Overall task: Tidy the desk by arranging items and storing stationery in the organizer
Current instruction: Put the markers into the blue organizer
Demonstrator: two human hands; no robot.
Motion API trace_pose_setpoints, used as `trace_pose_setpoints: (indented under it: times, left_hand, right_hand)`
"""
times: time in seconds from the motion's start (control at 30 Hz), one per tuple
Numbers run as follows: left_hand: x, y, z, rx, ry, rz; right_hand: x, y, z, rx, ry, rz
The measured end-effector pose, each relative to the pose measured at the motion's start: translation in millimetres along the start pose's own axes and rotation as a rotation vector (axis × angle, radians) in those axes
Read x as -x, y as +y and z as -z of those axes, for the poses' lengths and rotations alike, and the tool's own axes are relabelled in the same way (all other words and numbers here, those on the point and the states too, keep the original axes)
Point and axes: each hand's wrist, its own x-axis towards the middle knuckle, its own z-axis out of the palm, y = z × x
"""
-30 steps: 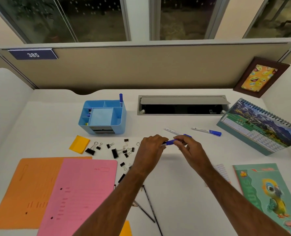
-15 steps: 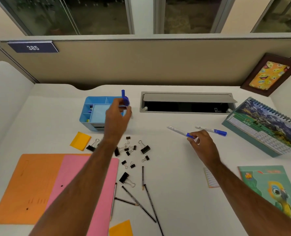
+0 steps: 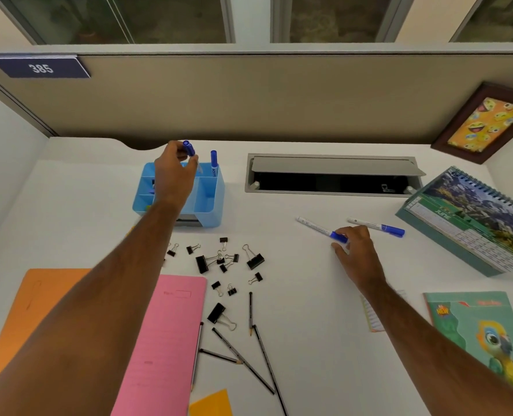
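My left hand (image 3: pixel 172 178) hovers over the blue organizer (image 3: pixel 211 205) and pinches a blue-capped pen (image 3: pixel 190 150) upright above a back compartment. A second blue-capped pen (image 3: pixel 214 162) stands in the organizer's back right slot. My right hand (image 3: pixel 355 250) rests on the desk, its fingertips pinching the blue cap of a white pen (image 3: pixel 318 229) lying there. Another white pen with a blue cap (image 3: pixel 375 227) lies just right of it. Several black binder clips (image 3: pixel 219 261) and several dark pencils (image 3: pixel 250 343) are scattered between my arms.
An orange folder (image 3: pixel 43 298) and a pink folder (image 3: pixel 171 334) lie at the front left, a yellow note (image 3: pixel 211 403) below. A desk calendar (image 3: pixel 471 220), a parrot notebook (image 3: pixel 483 334) and a small paper slip (image 3: pixel 370 313) sit right. An open cable tray (image 3: pixel 333 175) and a picture frame (image 3: pixel 483 123) are behind.
My left hand carried the pen from the desk's middle to above the organizer. My right hand moved right and took hold of the white pen's cap.
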Motion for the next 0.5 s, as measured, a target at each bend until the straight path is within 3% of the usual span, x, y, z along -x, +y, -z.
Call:
trace_pose_setpoints:
  times: [0.5]
  left_hand:
    - [0.0, -20.0, -24.3, -0.439, -0.093, -0.099]
  right_hand:
    - [-3.5, -5.4, 1.2, 0.122, -0.003, 0.070]
